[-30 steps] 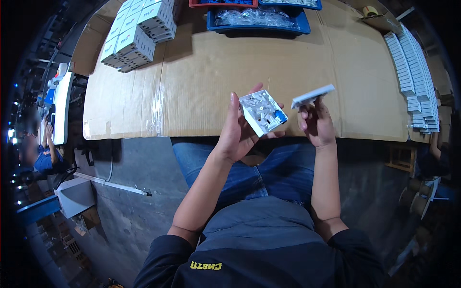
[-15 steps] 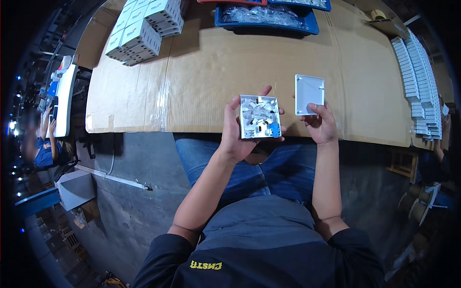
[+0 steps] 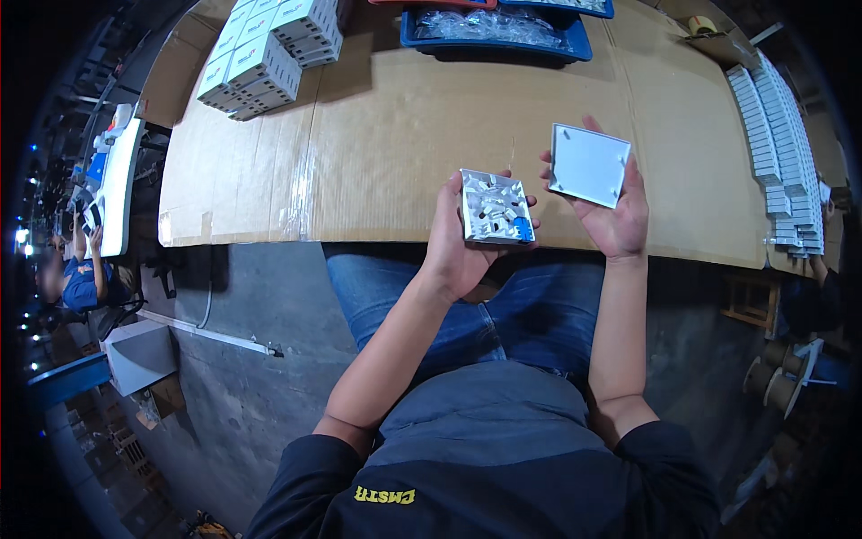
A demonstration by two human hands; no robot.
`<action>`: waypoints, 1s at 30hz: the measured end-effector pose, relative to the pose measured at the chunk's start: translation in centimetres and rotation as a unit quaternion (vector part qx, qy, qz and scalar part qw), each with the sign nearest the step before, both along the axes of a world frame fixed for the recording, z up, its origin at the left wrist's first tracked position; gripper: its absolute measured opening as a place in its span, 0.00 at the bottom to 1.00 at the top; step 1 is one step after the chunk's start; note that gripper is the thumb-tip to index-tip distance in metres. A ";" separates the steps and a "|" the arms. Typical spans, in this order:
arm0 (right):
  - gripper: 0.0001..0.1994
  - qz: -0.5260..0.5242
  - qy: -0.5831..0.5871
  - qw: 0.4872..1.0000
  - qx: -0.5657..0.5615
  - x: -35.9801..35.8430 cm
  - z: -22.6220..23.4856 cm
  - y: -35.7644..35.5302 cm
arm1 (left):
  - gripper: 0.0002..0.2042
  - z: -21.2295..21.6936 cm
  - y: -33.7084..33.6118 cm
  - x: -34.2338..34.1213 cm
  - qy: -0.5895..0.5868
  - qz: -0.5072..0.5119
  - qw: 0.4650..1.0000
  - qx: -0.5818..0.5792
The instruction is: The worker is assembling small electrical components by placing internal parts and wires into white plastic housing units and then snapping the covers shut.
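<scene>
My left hand (image 3: pixel 449 235) is wrapped round the edges of an open white plastic box (image 3: pixel 496 208), its inside facing up. White moulded parts and a blue connector (image 3: pixel 523 230) show in it, the blue piece at the near right corner. In my right hand (image 3: pixel 618 225) lies a flat, square white cover (image 3: pixel 589 166), hollow side up, with small posts at its corners. Fingers show past its left and far edges, and the thumb lies by its right edge. Box and cover are apart, both held above the table's near edge.
The table is covered in brown cardboard (image 3: pixel 422 117). White boxes (image 3: pixel 260 67) are stacked at the far left, and long stacks of white boxes (image 3: pixel 779 153) stand at the right. A blue tray (image 3: pixel 575 49) at the back holds clear plastic bags. Another person (image 3: pixel 85 278) sits at the far left.
My right hand has turned and shifted slightly right, and its thumb has left the cover's inner face. My left hand has moved the box a little to the right and away from me.
</scene>
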State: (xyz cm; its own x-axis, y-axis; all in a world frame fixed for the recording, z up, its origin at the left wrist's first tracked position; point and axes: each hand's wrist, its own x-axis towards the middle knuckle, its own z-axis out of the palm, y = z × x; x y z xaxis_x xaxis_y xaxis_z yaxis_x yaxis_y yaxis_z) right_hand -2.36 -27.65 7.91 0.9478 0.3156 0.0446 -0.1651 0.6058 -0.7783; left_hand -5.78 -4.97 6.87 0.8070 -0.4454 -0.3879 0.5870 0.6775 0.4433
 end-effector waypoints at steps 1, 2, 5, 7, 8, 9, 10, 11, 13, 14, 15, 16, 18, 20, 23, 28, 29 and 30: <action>0.42 0.001 -0.001 1.000 0.001 0.0 0.4 0.5 | 0.36 0.0 -0.1 -0.1 -0.001 0.001 1.000 0.001; 0.41 -0.013 0.000 0.999 -0.032 0.0 0.7 1.1 | 0.36 0.1 -0.1 -0.2 0.005 0.007 1.000 0.003; 0.38 -0.022 -0.017 0.996 -0.090 0.2 1.2 1.9 | 0.36 0.5 -0.3 -0.3 0.010 0.011 1.000 0.018; 0.37 0.014 -0.049 0.991 -0.126 0.6 0.7 2.2 | 0.37 0.6 -0.3 -0.4 0.011 0.011 0.999 0.031; 0.34 0.026 -0.046 0.989 -0.137 0.7 0.4 2.5 | 0.38 0.4 -0.3 -0.4 0.015 0.005 0.999 0.032; 0.34 0.027 -0.047 0.989 -0.138 0.8 0.0 2.9 | 0.39 0.3 -0.3 -0.4 0.019 -0.001 0.999 0.032; 0.33 0.032 -0.075 0.978 -0.193 0.8 -0.4 3.2 | 0.39 0.1 -0.3 -0.5 0.019 0.000 0.999 0.031; 0.31 0.037 -0.103 0.963 -0.247 0.9 -0.7 3.4 | 0.39 0.0 -0.3 -0.5 0.012 -0.002 1.000 0.027; 0.29 0.045 -0.128 0.956 -0.259 0.8 -0.9 3.7 | 0.38 0.0 -0.4 -0.6 0.006 -0.002 1.000 0.021; 0.30 0.049 -0.140 0.953 -0.265 0.7 -0.9 4.0 | 0.38 0.0 -0.5 -0.6 0.013 0.001 1.000 0.022; 0.30 0.053 -0.151 0.949 -0.270 0.5 -0.8 4.2 | 0.37 0.0 -0.5 -0.6 0.020 0.004 1.000 0.024; 0.30 0.054 -0.150 0.950 -0.270 0.3 -0.6 4.5 | 0.37 0.0 -0.4 -0.7 0.021 0.005 0.999 0.024; 0.31 0.049 -0.128 0.953 -0.268 0.1 -0.1 4.9 | 0.36 -0.2 -0.4 -0.7 0.027 0.010 0.999 0.025; 0.31 0.065 -0.117 0.953 -0.271 0.0 -0.3 4.8 | 0.36 0.1 -0.5 -0.7 0.028 0.010 0.999 0.034; 0.31 0.094 -0.108 0.948 -0.283 0.1 -0.3 4.9 | 0.35 -0.1 -0.4 -0.7 0.029 0.009 0.998 0.047; 0.29 0.099 -0.105 0.949 -0.281 -0.3 -1.5 5.6 | 0.36 -0.4 -0.3 -0.9 0.048 0.013 0.997 0.055; 0.29 0.097 -0.119 0.942 -0.297 -0.4 -1.5 5.7 | 0.36 -0.5 -0.2 -0.9 0.052 0.014 0.997 0.053; 0.28 0.093 -0.133 0.935 -0.314 -0.5 -1.5 5.8 | 0.36 -0.5 -0.2 -0.9 0.056 0.014 0.997 0.050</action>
State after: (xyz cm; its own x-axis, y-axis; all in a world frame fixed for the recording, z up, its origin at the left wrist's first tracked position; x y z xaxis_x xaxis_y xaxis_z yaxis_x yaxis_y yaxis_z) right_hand -2.85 -21.90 6.41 0.8552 0.5179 0.0215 0.0282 -0.0051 -0.9996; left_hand -6.67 -5.21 6.33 0.7674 -0.3785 -0.5175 0.6186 0.6493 0.4424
